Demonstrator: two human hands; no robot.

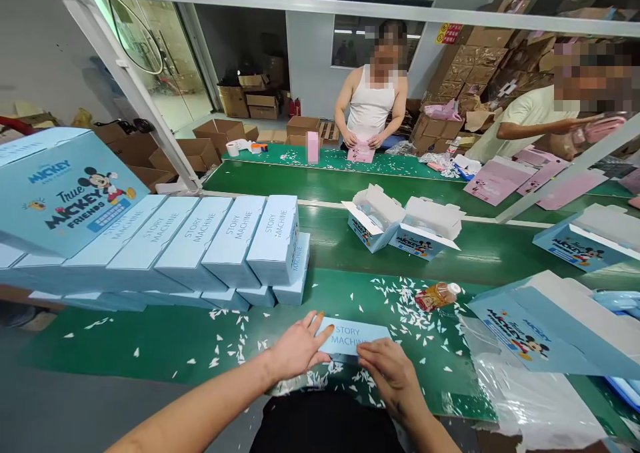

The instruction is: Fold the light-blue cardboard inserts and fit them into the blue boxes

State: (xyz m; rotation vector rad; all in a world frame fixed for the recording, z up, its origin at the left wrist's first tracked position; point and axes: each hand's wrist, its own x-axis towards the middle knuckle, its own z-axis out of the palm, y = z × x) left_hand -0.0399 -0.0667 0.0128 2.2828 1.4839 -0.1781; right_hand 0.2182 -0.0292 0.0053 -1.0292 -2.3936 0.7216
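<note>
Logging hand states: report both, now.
Left hand: open, spread on the near blue box.
Right hand: curled at that box's right end; grip unclear.

Green bench (165, 346) was kinda messy, white scraps (407, 306) scattered around, blue boxes (220, 233) stacked left, single STORY MACHINE box (360, 329) near the front edge, drink bottle (434, 297) lying over, crinkly clear plastic (520, 393) off right

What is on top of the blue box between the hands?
Printed STORY MACHINE shows on the box; the left hand and right hand touch it, hiding what is beneath them.
</note>
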